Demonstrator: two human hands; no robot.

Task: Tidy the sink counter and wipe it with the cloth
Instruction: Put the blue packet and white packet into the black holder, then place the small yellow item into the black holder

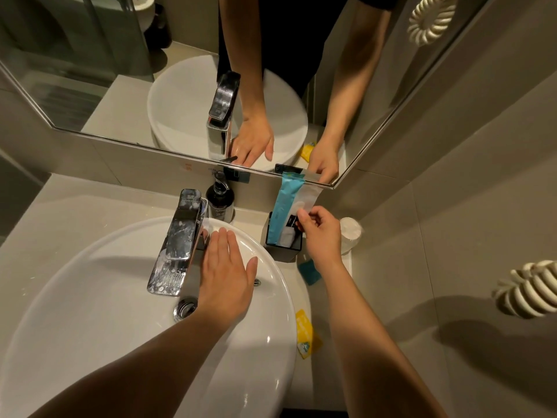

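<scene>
A white round basin (90,297) with a chrome tap (177,242) fills the lower left. My left hand (226,276) lies flat and open on the basin's back rim, right of the tap. My right hand (319,233) pinches a blue and white packet (289,203) that stands in a black square holder (284,245) on the beige counter (75,206). A teal cloth (309,271) lies on the counter beside the holder, partly hidden by my right wrist. A yellow sachet (304,333) lies on the counter at the basin's right edge.
A dark pump bottle (220,200) stands behind the tap against the mirror (120,86). A white cup-like object (349,233) sits in the counter's right corner. A cream ribbed ring (530,288) hangs on the right wall.
</scene>
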